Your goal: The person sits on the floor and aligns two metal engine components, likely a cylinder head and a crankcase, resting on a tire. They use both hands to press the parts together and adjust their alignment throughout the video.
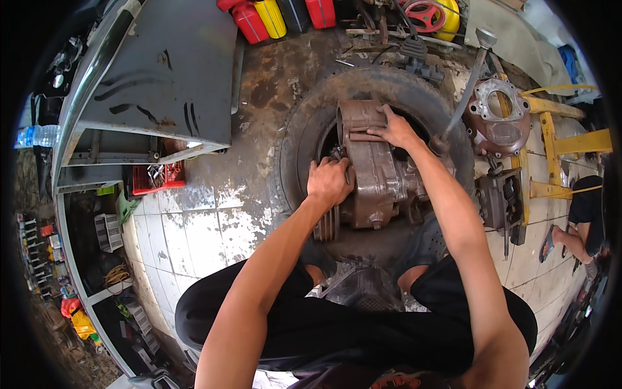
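One bare left hand (pixel 330 180) is lying over the left edge of a brown metal casing (pixel 372 178), its fingers bending inward and its knuckles facing up; the fingertips are hiding from view, so I cannot tell whether they are gripping anything. The right hand (pixel 396 131) is resting on the upper right part of the same casing, partly open, its visible digits spreading apart and pressing on the metal without closing around it. The casing is sitting in the middle of a large black tyre (pixel 293 152), which is lying flat on the floor (pixel 165 227), in front of the person's knees. Below the left hand, a ribbed round part (pixel 328 225) is showing at the casing's lower left side. A long grey lever (pixel 468 91) is slanting up beside the right forearm. Further right, a brown round housing (pixel 497 133) is lying near a yellow metal frame (pixel 583 142). At the upper left, a grey tabletop (pixel 168 74) is carrying dark smears, while a red basket (pixel 159 178) is standing near its lower edge. Red containers (pixel 251 23) are standing at the top, beside a yellow one.
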The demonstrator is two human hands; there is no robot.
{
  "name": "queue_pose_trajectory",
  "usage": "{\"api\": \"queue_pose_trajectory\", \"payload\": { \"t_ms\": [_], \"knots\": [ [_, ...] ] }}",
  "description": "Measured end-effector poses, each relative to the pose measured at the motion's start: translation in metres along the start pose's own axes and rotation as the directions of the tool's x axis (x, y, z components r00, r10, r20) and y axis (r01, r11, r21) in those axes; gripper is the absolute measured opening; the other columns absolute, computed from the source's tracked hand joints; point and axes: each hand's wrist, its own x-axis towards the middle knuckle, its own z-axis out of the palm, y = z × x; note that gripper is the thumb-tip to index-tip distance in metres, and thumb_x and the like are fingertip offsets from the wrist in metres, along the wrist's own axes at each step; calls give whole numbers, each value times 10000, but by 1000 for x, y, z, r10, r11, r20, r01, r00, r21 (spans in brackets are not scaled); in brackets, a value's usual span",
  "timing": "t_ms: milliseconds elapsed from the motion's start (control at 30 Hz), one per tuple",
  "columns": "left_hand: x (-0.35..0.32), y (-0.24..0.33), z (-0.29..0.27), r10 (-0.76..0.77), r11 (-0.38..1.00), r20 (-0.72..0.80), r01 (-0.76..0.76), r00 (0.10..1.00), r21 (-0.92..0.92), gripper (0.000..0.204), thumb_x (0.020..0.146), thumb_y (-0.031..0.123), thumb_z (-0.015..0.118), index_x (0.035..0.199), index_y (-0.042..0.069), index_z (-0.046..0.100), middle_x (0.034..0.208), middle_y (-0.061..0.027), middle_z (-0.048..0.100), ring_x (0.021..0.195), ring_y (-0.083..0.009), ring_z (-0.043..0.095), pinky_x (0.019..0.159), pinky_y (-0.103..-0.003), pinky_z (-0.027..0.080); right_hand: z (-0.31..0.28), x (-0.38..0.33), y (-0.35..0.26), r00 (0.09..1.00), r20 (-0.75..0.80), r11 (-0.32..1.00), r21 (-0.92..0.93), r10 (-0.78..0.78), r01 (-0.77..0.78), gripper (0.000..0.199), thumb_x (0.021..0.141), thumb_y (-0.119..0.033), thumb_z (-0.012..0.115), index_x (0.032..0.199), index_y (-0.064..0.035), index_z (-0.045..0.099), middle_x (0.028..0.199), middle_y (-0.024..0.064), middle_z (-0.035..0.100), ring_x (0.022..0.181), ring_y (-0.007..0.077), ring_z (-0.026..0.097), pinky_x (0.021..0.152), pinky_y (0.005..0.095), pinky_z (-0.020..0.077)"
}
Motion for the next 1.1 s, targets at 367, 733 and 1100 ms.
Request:
{"api": "queue_pose_trajectory", "payload": {
  "t_ms": [367, 733, 1100],
  "knots": [
    [-8, -6, -1, -36, 999, -53, 34, 998, -40, 419, 968, 436, 541, 1144, 77, 669, 1070, -204, 702, 1106, -369, 630, 1017, -567, 423, 0, -19, -30, 998, -27, 983, -175, 49, -53, 646, 928, -490, 639, 1428, -110, 488, 1216, 253, 662, 1137, 411, 635, 958, 485, 521],
    [-6, 0, 3, 95, 995, -109, -93, 990, 20, 380, 991, 414, 542, 1047, 55, 654, 931, -194, 700, 1035, -360, 636, 921, -521, 458, 9, -21, -36, 859, -411, 952, 157, 304, -262, 345, 1006, -338, 467, 1011, -28, 621, 1043, 264, 685, 959, 484, 649, 838, 561, 503],
    [-1, -1, -5, 187, 982, 76, -187, 979, -8, 360, 1000, 387, 527, 1013, 37, 610, 997, -176, 696, 1056, -340, 622, 977, -521, 402, 34, -41, -56, 791, -554, 966, 145, 258, -214, 210, 990, -215, 527, 972, -11, 574, 1016, 207, 650, 936, 427, 649, 793, 518, 540]
  ]
}}
